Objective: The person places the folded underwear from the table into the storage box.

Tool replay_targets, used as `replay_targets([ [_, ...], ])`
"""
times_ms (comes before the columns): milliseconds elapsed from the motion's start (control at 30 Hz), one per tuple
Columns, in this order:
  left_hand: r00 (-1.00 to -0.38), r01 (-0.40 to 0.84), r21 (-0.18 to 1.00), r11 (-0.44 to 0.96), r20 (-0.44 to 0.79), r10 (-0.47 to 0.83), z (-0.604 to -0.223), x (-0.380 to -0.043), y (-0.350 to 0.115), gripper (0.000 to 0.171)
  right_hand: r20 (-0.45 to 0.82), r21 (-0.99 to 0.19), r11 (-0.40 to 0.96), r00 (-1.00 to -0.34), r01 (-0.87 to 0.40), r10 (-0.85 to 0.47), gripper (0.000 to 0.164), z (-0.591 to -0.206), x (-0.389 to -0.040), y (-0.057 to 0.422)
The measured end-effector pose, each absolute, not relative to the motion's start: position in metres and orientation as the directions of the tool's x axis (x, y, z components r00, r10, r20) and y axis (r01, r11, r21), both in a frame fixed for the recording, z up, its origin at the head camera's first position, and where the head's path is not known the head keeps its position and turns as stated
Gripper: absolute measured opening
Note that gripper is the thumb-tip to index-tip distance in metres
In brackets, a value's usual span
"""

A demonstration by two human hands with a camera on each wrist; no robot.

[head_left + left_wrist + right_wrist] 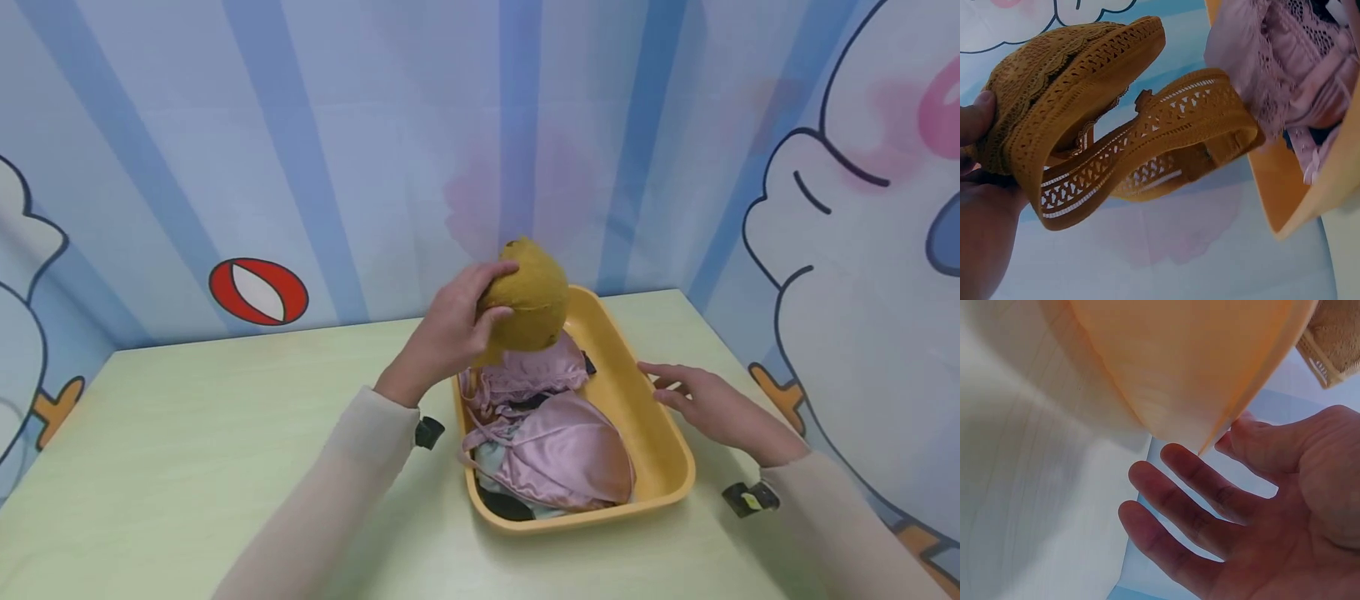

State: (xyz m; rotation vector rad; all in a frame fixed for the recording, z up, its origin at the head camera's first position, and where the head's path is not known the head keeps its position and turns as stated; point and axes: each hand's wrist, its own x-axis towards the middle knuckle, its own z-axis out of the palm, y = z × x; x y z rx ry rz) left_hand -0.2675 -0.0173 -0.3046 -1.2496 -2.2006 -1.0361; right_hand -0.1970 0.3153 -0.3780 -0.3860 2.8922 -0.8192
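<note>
My left hand (453,329) grips a mustard-yellow bra (534,292) by its cup, above the far end of a yellow plastic tray (652,433). In the left wrist view, the bra's openwork lace band (1172,119) hangs in a loose loop beside the tray. Pink satin bras (566,446) with lace trim lie along the tray's left side. My right hand (708,404) is at the tray's right rim. Its thumb touches the rim in the right wrist view, while the other visible fingers (1175,494) extend loosely outside the wall.
The tray stands on a pale green-yellow table (225,450). Black and light green fabric (491,458) shows beneath the pink bras. Behind the table rises a blue striped backdrop (405,167) with cartoon figures, and a similar panel borders the right side.
</note>
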Motion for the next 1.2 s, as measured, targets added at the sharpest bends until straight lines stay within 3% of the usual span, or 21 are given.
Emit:
replay_targets([
  [300,-0.531,0.847,0.391,0.361,0.578,0.620,-0.318,-0.274,0.005,0.045,-0.028,-0.528,0.819,-0.959,-0.227,-0.283,0.047,-0.378,-0.196,0.312],
  [533,-0.679,0.730,0.461,0.505,0.405,0.612,-0.334,-0.283,0.006,0.046,-0.045,-0.535,0.819,-0.961,-0.207,-0.273,0.047,-0.380,-0.197,0.310],
  [833,-0.885,0.462,0.450,0.764,0.172,0.434,-0.350,-0.295,-0.003,0.045,-0.053,-0.544,0.815,-0.960,-0.202,-0.274,0.048,-0.380,-0.198,0.309],
  [1000,-0.927,0.360,0.412,0.837,0.056,0.371,-0.360,-0.298,-0.009,0.045,-0.051,-0.551,0.809,-0.959,-0.205,-0.277,0.047,-0.381,-0.198,0.309],
  [1200,-0.924,0.361,0.379,0.852,0.024,0.380,-0.358,-0.296,-0.014,0.051,-0.048,-0.542,0.814,-0.960,-0.208,-0.277,0.047,-0.382,-0.198,0.310],
])
